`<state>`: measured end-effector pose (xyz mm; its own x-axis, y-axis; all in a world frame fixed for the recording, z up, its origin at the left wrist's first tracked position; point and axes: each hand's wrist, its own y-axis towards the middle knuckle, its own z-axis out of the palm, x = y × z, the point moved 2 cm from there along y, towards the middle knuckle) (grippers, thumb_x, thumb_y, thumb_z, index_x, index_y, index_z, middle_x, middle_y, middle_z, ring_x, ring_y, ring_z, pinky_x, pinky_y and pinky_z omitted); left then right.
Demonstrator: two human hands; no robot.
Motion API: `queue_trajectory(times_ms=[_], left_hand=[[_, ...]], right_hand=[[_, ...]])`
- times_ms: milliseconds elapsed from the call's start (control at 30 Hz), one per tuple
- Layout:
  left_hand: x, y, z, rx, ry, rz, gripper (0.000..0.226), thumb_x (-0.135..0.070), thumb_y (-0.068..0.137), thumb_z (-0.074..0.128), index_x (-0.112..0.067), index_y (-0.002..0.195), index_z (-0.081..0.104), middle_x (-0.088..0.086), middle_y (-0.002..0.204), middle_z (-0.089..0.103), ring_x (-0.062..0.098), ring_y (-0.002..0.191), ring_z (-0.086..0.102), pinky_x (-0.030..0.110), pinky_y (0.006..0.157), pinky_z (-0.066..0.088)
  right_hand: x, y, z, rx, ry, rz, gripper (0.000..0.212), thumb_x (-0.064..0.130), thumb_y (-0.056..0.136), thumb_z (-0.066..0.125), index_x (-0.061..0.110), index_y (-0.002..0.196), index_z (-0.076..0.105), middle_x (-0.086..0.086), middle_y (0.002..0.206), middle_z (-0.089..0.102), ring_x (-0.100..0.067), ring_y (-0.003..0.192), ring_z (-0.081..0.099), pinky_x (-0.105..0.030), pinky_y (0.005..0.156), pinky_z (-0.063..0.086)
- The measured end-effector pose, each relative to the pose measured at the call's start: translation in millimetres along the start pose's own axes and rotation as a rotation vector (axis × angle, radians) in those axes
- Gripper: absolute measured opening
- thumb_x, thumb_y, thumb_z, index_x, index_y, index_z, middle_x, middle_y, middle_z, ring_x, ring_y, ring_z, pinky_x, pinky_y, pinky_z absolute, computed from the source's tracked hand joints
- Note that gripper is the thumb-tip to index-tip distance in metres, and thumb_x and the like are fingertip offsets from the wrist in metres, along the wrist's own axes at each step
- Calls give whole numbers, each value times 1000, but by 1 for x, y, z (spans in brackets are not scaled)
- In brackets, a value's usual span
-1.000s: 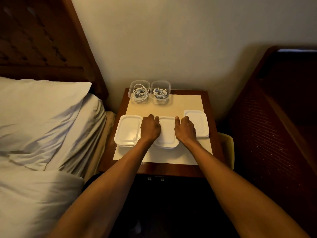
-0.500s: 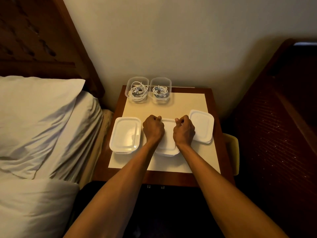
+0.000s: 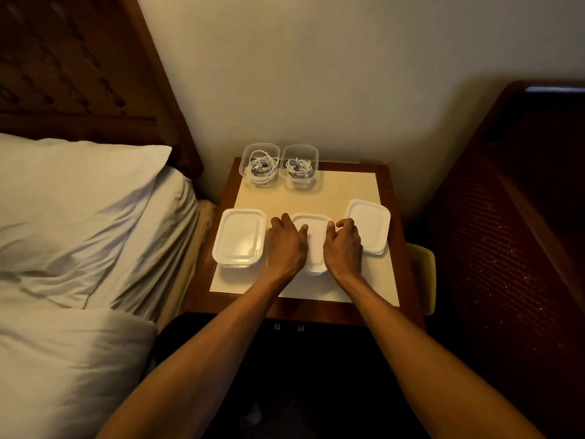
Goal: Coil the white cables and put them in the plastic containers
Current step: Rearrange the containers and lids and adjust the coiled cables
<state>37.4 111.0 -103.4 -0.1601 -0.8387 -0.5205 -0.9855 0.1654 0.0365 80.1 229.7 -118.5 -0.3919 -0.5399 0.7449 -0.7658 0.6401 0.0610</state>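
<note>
Head view. Wooden nightstand (image 3: pixel 394 255) against a pale wall (image 3: pixel 316 74), with a cream mat (image 3: pixel 345 191) on top. Bed with white pillow (image 3: pixel 79 191) at left.

At the mat's back edge, two open clear containers sit side by side, each holding a coiled white cable: left cable (image 3: pixel 262 167), right cable (image 3: pixel 299 168).

Three lidded containers stand in the front row. Left hand (image 3: pixel 286 245) and right hand (image 3: pixel 343 245) both grasp the middle container (image 3: pixel 313 231), thumbs on its lid.

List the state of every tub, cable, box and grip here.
Left tub, no lid, cable inside.
Right tub, no lid, cable inside.
Left cable, coiled.
Right cable, coiled.
Left box, lid on.
Middle box, lid on, held at both sides.
Right box, lid on.
Left grip, curled round middle box's left edge.
Right grip, curled round its right edge.
</note>
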Motion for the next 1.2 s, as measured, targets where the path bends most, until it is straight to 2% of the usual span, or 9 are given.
queue_trajectory(times_ms=[100, 267, 500, 600, 667, 800, 900, 1067, 1200], left_hand=[[1, -11, 5, 16, -10, -12, 50, -40, 102, 40, -4, 137, 37, 20, 134, 46, 37, 116, 50, 43, 95, 41], [13, -20, 14, -36, -185, -9, 58, -46, 100, 43, -10, 144, 34, 18, 132, 48, 35, 118, 48, 43, 98, 40], [13, -19, 15, -28, -170, -19, 58, -51, 100, 40, -14, 143, 35, 13, 135, 51, 32, 119, 51, 42, 99, 42], [16, -19, 11, -12, -147, -35, 51, -50, 101, 37, -12, 135, 43, 13, 131, 54, 31, 116, 53, 41, 98, 42], [18, -16, 2, -27, -144, -10, 41, -39, 102, 37, -10, 128, 49, 14, 123, 56, 31, 111, 54, 41, 96, 42], [17, -10, -39, -152, -279, 54, 31, -22, 102, 41, -9, 126, 57, 13, 117, 60, 29, 103, 56, 41, 92, 44], [31, 5, -73, -206, -312, 58, 32, -22, 100, 45, -11, 126, 61, 12, 115, 63, 27, 98, 58, 39, 89, 46], [81, 31, -106, -203, -235, 41, 31, -23, 98, 44, -14, 118, 65, 9, 111, 64, 19, 92, 56, 28, 80, 42], [114, 38, -113, -207, -214, -48, 32, -29, 95, 44, -16, 115, 67, 8, 109, 68, 22, 91, 62, 39, 81, 56]], right_hand=[[-6, -11, 2, 29, -20, -5, 30, 39, 102, 39, 11, 109, 46, -12, 105, 62, -27, 91, 61, -32, 73, 48], [-12, -18, 7, 11, 42, -24, 23, 34, 104, 38, 13, 101, 45, -12, 96, 62, -31, 88, 59, -41, 74, 49], [-13, -16, 8, 27, 23, -27, 22, 33, 104, 38, 12, 103, 44, -14, 94, 62, -33, 85, 60, -42, 71, 50], [-9, -13, 1, 89, 7, -28, 21, 32, 103, 39, 11, 103, 43, -15, 94, 63, -34, 86, 61, -39, 70, 49], [-4, -10, -6, 120, -6, -53, 19, 30, 103, 41, 11, 104, 44, -14, 96, 63, -31, 85, 62, -38, 71, 50], [24, -5, -16, 109, 56, -114, 21, 32, 102, 43, 13, 110, 47, -8, 99, 64, -24, 85, 64, -38, 74, 57], [59, -4, -13, 117, 110, -162, 22, 33, 102, 44, 13, 111, 46, -2, 95, 59, -18, 80, 62, -33, 69, 58], [107, -9, 22, 248, 153, -141, 19, 33, 100, 47, 16, 106, 45, -6, 99, 60, -24, 83, 64, -41, 64, 61], [126, -13, 51, 325, 121, -121, 20, 33, 99, 49, 15, 106, 47, -9, 106, 64, -27, 91, 63, -43, 80, 57]])
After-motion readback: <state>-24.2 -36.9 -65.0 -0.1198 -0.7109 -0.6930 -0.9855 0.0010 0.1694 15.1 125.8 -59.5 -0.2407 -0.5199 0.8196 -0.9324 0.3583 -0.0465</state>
